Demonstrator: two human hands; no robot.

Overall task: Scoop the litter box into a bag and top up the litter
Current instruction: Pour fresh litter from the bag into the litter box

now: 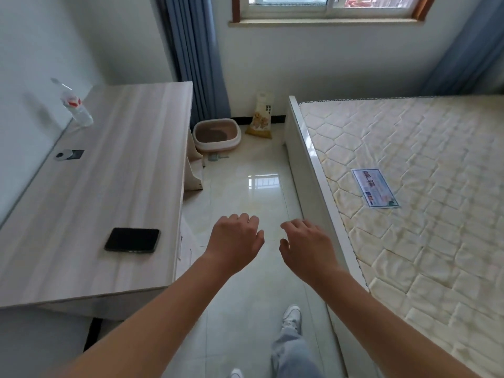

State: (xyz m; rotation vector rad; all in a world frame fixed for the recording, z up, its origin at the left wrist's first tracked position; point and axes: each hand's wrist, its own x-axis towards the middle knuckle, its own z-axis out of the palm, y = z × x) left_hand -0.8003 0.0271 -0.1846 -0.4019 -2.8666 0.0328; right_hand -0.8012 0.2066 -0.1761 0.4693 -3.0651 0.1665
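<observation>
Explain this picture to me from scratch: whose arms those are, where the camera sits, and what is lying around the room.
There is no machine here. The camera is worn on a person's head and looks forward and down, so the arms are that person's own. The left hand and right hand reach forward, both empty with fingers loosely spread. Ahead on the tiled floor sits the litter box, with a litter bag standing beside it against the wall. What looks like a small scoop lies in front of the box. The desk on the left carries a phone and a water bottle. A bare mattress is on the right.
</observation>
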